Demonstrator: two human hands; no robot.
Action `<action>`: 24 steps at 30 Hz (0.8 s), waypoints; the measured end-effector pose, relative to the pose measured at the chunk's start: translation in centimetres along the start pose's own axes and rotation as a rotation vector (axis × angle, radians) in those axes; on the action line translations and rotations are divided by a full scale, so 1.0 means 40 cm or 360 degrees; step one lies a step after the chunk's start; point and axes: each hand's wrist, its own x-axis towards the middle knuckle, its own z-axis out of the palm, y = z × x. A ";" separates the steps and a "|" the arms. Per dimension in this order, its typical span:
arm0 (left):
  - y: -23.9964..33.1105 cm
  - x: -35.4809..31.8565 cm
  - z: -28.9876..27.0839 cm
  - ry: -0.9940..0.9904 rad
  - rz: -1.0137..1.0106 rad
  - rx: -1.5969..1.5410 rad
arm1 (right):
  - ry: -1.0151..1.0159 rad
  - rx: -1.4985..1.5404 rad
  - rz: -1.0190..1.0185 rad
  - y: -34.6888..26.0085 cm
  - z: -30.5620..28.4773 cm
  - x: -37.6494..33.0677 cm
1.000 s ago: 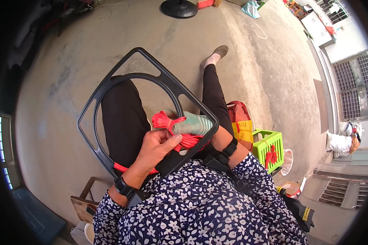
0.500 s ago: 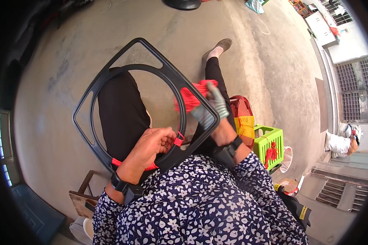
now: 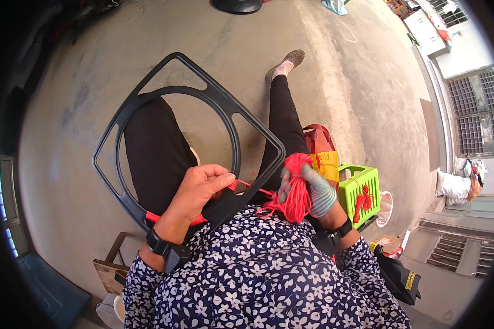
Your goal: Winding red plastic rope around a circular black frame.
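Note:
A black plastic frame (image 3: 220, 98), a rounded diamond shape with a round ring inside, rests across my lap and thighs. Red cord wrapping (image 3: 199, 220) covers parts of its near side. My left hand (image 3: 203, 186) reaches over that side, thumb and forefinger pinching the red cord at a small wrapped patch on the ring. Just right of the frame, my right hand (image 3: 319, 192), in a grey-green glove, grips a thick bundle of red cord (image 3: 296, 189). A strand runs from this bundle to the wrapped patch by my left fingers.
To my right stand a bright green plastic basket (image 3: 370, 183) with red cord tied on it and a red and yellow bag (image 3: 323, 151). A wooden stool (image 3: 108, 271) is at my lower left. Ahead, a black round object (image 3: 236, 5) sits on the concrete floor.
My right hand has brought the cord bundle from behind the frame's right side to its near right, closer to my body. The frame has shifted slightly left; my left hand stays near the same patch.

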 end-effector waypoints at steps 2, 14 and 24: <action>0.000 -0.003 0.008 0.0055 0.0142 -0.0050 | 0.0189 0.0227 -0.0274 0.011 -0.001 0.000; 0.014 -0.008 0.002 -0.0045 0.0182 -0.0081 | 0.0545 0.0124 -0.0500 -0.075 -0.155 0.010; 0.008 -0.016 0.012 -0.0070 0.0318 -0.0099 | -0.0456 -0.0783 -0.0312 -0.033 0.077 0.244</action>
